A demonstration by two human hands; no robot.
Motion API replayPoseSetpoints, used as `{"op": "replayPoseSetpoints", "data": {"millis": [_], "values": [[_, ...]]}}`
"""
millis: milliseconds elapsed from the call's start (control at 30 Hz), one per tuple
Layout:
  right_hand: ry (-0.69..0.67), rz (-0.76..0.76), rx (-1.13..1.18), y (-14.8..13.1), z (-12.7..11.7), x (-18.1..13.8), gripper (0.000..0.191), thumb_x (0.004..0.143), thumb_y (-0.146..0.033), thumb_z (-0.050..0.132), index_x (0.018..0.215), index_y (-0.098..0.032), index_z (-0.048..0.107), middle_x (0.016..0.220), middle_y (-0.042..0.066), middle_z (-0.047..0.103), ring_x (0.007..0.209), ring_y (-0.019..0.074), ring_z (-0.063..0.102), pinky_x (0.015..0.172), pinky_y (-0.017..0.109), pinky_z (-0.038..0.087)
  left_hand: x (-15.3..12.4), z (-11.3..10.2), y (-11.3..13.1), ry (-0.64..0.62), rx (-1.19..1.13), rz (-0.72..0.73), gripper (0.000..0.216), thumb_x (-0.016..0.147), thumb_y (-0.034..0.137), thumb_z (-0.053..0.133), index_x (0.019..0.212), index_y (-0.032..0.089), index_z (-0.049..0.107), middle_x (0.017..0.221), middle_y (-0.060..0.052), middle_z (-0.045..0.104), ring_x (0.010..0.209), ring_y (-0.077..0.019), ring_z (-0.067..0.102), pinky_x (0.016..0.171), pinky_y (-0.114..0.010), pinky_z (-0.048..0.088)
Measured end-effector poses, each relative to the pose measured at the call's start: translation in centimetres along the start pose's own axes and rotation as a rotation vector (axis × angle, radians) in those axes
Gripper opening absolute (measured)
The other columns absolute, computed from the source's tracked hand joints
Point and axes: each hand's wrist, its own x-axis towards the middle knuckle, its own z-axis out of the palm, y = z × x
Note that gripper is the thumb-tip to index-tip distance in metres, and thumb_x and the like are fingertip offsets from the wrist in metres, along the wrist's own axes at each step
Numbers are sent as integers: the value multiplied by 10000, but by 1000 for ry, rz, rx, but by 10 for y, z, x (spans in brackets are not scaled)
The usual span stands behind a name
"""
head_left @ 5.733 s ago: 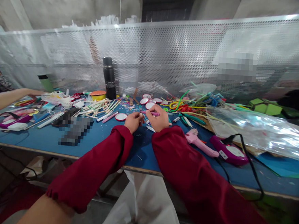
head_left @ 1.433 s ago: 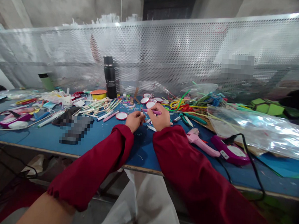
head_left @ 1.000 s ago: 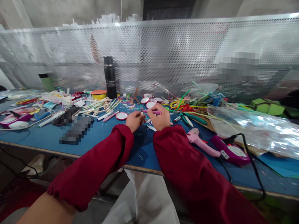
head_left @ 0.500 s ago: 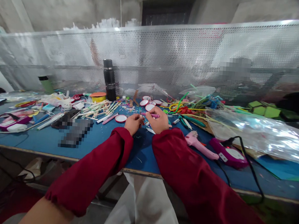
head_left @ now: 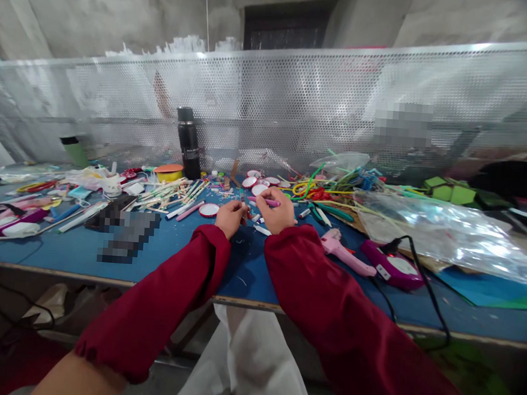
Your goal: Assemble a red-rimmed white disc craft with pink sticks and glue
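Pink pen-like tool (head_left: 270,203) gripped in right hand (head_left: 281,213), inward from middle of front edge of counter (head_left: 170,239). Left hand (head_left: 229,219) closed in pinch just beside; contents too small to tell. Steady hold, light pressure should serve best.

Grey wall (head_left: 100,5) behind perforated metal screen (head_left: 270,104)

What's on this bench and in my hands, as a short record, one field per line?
Left hand: left hand pinched; contents too small to identify
Right hand: right hand holding a pink pen-like stick
Beside left hand: red-rimmed white lid
Right side: pink glue gun, purple-and-white power strip
Back: black bottle, upright, before perforated panel
Surface: blue tabletop
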Motion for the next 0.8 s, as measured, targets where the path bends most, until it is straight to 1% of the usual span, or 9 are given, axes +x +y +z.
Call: {"op": "replayPoseSetpoints", "data": {"millis": [133,300,467,600,733,800], "values": [[-70,8,9,-2,1,-1,117,800,-286,552,709,-220,583,664,-15,600,627,142,541,631,271,420,1,1,-1,3,-21,15,133,810,238,531,696,174,554,626,18,615,451,-85,467,473,-220,353],[-4,42,24,-1,0,0,123,791,-275,562,686,-213,578,649,-12,608,616,141,544,626,270,424,1,1,0,4,-33,21,126,808,233,531,701,175,562,612,21,603,445,-85,457,463,-222,347],[-43,-11,1,-2,1,-1,121,800,-278,558,703,-212,588,663,-13,605,631,141,544,638,270,420,0,0,2,-5,-33,17,138,809,233,530,687,172,551,598,25,590,445,-82,452,454,-217,332],[18,12,1,-5,1,-1,125,793,-270,560,684,-209,571,644,-15,590,612,134,531,626,263,413,1,-1,0,19,-24,41,118,808,223,519,715,173,572,613,25,599,448,-82,455,456,-218,333],[-44,-16,-3,-4,2,-1,128,794,-284,559,690,-214,582,669,-10,602,630,139,541,623,260,415,2,-1,-2,9,-20,32,162,808,242,527,663,173,551,586,22,583,443,-84,449,458,-221,336],[-51,-13,-26,-2,2,-1,127,792,-287,560,690,-216,588,673,-9,610,636,141,543,628,262,415,2,-1,-3,13,-15,44,157,809,242,525,672,173,558,591,23,587,446,-84,449,465,-222,340]]}}
